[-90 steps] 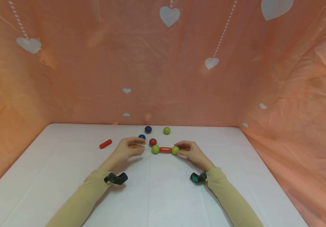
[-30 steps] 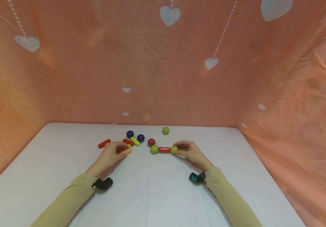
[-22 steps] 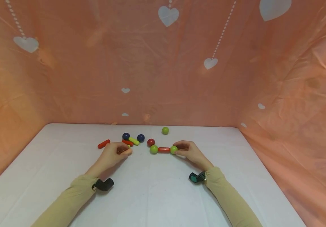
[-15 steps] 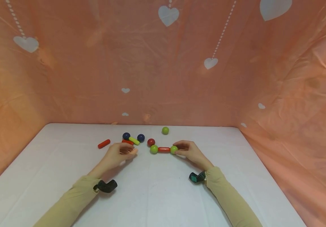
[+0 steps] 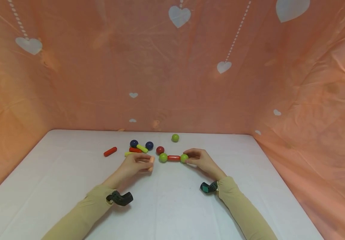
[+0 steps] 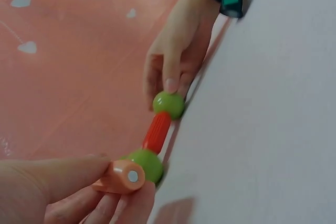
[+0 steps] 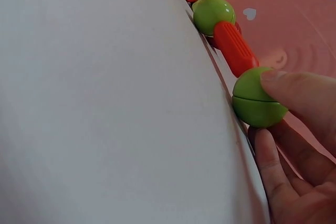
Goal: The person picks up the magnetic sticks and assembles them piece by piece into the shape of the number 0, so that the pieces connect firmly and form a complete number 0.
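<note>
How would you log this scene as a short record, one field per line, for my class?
Left grip: pinches a peach rod
Right grip: holds the right green ball
Between them: a central red rod, meeting that ball and a left green ball
Other balls: two blue balls, a red ball, a far green ball
Other rods: two red rods, two yellow rods
Surface: white table
</note>
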{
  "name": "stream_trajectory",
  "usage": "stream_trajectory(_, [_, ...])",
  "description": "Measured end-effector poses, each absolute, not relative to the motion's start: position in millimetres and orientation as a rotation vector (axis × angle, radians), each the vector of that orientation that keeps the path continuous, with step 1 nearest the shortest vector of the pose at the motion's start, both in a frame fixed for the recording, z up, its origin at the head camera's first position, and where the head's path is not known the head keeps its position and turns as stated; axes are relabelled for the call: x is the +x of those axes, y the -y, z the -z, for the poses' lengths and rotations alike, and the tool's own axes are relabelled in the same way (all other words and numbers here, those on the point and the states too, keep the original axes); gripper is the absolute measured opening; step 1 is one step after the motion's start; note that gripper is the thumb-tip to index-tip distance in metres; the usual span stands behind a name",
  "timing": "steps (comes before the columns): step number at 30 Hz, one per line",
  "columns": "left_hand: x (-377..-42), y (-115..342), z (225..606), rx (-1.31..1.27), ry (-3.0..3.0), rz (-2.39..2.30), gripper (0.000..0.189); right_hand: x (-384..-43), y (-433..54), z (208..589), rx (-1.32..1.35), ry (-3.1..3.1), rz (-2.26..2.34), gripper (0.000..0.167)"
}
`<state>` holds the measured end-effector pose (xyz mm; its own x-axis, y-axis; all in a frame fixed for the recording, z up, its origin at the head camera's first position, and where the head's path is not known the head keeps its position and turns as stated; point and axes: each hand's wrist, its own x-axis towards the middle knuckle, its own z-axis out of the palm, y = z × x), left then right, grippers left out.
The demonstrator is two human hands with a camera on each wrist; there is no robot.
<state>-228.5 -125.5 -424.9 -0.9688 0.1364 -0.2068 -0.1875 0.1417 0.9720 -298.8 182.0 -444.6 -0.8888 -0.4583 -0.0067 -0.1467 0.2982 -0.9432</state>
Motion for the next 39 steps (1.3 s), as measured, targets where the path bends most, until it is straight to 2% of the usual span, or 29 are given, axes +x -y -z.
stream_trajectory(8, [-229, 101, 427, -0.061, -2.156, -1.897, 0.040, -288, -178, 428, -0.575, -2.308, 1.580, 0.039])
stream_trajectory(13, [-227, 89, 429, -0.135, -2.104, -1.961, 0.038, -300, -181, 444, -0.565, -2.306, 1.603, 0.039])
stream_trajectory(22, [-227, 79, 435, -0.258, -2.040, -1.997, 0.040, -300, -181, 445, -0.566, -2.291, 1.635, 0.039])
stream_trajectory(39, [-232, 74, 433, -0.282, -2.076, -1.993, 0.035, -300, -180, 443, -0.542, -2.296, 1.631, 0.040])
